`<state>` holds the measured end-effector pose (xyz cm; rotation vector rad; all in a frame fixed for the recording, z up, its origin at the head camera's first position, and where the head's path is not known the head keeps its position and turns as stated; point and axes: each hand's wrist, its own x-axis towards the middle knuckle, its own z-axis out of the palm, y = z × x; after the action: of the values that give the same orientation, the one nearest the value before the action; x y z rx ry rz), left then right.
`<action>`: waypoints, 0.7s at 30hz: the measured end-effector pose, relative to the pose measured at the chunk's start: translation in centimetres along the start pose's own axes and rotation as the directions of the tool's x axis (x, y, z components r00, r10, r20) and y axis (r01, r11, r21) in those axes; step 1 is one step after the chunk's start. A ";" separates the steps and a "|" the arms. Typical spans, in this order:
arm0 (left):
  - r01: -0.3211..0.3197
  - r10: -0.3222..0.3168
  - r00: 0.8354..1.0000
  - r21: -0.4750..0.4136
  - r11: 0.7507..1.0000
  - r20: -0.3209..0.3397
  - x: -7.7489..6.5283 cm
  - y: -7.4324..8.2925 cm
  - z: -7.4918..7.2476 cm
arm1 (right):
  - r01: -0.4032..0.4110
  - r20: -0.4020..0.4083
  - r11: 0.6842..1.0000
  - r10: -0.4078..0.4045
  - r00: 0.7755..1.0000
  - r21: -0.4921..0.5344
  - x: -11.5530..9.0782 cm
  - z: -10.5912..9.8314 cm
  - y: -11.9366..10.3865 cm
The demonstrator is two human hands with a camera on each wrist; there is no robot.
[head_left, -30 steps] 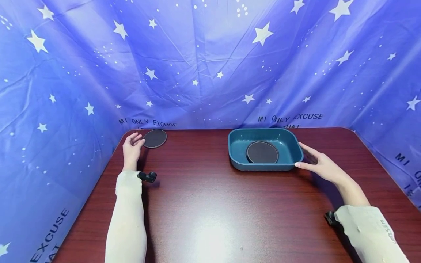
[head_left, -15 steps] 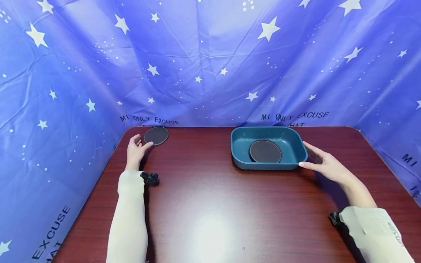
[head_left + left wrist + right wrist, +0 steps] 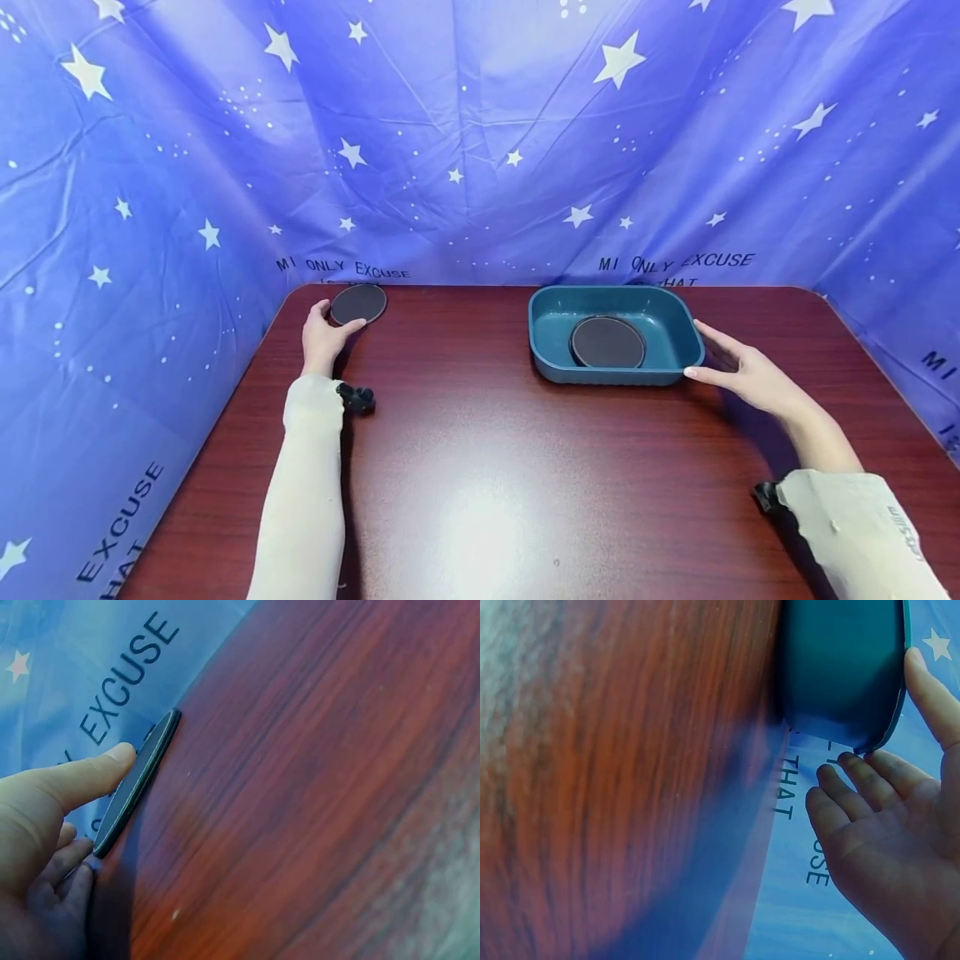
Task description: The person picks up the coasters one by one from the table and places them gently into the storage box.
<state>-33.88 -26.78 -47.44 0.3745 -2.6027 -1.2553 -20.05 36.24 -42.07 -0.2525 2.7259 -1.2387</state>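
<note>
A round dark coaster (image 3: pixel 358 305) with a stitched edge (image 3: pixel 136 784) lies flat at the back left of the table. My left hand (image 3: pixel 324 340) spans its near left side, the thumb at the near edge and the other fingers by the left edge. A teal rectangular pan (image 3: pixel 617 375) stands at the back right, with a second round dark coaster (image 3: pixel 608 342) on its floor. My right hand (image 3: pixel 750 379) touches the pan's right end: the thumb is at the near right corner of the rim, the fingers stretched along the outside.
The reddish-brown wooden table (image 3: pixel 480 450) ends at a blue star-printed curtain (image 3: pixel 450 125) behind and on both sides. A small black device (image 3: pixel 358 398) sits on the left wrist, another black device (image 3: pixel 765 497) on the right.
My left hand has moved right and forward, bringing its thumb to the coaster's near edge. The right hand stays at the pan. The whole view has shifted slightly.
</note>
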 end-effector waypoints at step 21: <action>0.121 -0.122 0.993 0.116 0.986 0.003 0.1 2.0 1.4 | -0.003 0.005 1.000 0.003 1.000 -0.007 -0.1 -0.1 0.0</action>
<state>-34.70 -24.58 -46.68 0.5574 -2.7048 -1.1480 -19.95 36.33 -42.01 -0.2523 2.7254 -1.2270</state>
